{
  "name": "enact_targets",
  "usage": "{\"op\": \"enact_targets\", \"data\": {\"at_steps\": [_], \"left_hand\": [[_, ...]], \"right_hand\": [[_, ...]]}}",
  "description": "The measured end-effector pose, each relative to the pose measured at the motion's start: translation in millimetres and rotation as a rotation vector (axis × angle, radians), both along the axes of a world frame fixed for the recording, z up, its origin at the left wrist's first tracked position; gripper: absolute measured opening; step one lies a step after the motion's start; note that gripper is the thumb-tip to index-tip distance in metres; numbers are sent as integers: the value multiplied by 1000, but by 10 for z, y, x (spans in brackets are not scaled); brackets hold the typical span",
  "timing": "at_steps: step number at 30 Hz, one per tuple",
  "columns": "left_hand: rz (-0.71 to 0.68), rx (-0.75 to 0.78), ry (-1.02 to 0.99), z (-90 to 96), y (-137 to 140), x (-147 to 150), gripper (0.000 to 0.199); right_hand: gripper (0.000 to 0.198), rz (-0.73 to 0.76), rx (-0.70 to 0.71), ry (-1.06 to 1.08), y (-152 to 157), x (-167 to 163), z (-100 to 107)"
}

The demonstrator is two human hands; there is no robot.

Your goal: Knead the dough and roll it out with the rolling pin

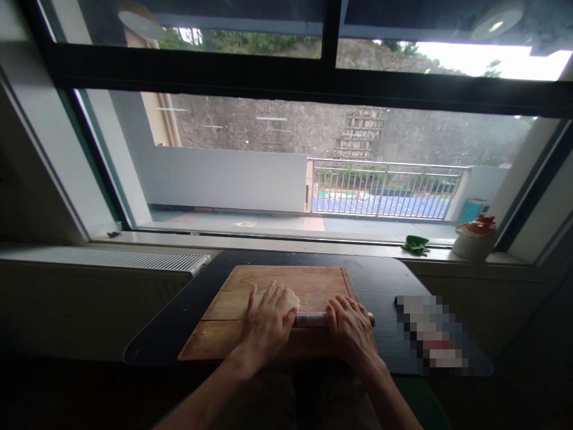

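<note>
A flat, pale piece of dough (292, 298) lies on the wooden cutting board (308, 280). My left hand (268, 316) rests over it, fingers stretched forward and slightly spread, covering most of the dough. Across the front of the board runs a rolling pin (311, 319) with a reddish, label-like band. My right hand (351, 322) is wrapped over its right part, and the pin's tip shows past the outer fingers. The pin meets the edge of my left hand near the thumb; whether it continues under that palm is hidden.
The board lies on a dark table (380, 286) with rounded corners. A pixelated object (432, 334) lies at the right. On the windowsill are a green item (416, 244) and a pale container with an orange top (475, 239). A radiator (134, 260) stands left.
</note>
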State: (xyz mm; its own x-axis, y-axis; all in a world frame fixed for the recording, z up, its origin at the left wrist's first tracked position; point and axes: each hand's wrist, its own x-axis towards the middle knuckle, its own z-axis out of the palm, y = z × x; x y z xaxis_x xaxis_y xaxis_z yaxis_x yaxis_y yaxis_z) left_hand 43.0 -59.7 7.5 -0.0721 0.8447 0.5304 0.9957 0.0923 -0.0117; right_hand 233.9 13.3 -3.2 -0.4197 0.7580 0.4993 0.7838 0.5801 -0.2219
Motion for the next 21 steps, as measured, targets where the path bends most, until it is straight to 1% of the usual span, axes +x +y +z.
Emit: {"op": "enact_targets", "data": {"at_steps": [3, 5, 8, 10, 14, 18, 21], "left_hand": [[31, -55, 18, 70, 305, -104, 47], [60, -101, 12, 90, 450, -160, 46], [93, -95, -14, 86, 490, -171, 48], [75, -51, -14, 83, 402, -125, 49], [-5, 13, -16, 59, 94, 10, 48], [-58, 35, -21, -68, -190, 89, 47], [-63, 42, -16, -138, -277, 102, 50]], "right_hand": [[37, -19, -76, -25, 258, -156, 98], [36, -36, -134, -42, 394, -236, 139], [35, -35, -173, -51, 445, -266, 150], [35, -27, -134, -36, 369, -227, 123], [37, -29, -18, 3, 83, -86, 5], [39, -46, 46, 21, -152, 35, -142], [38, -29, 65, 28, -211, 69, -166]]}}
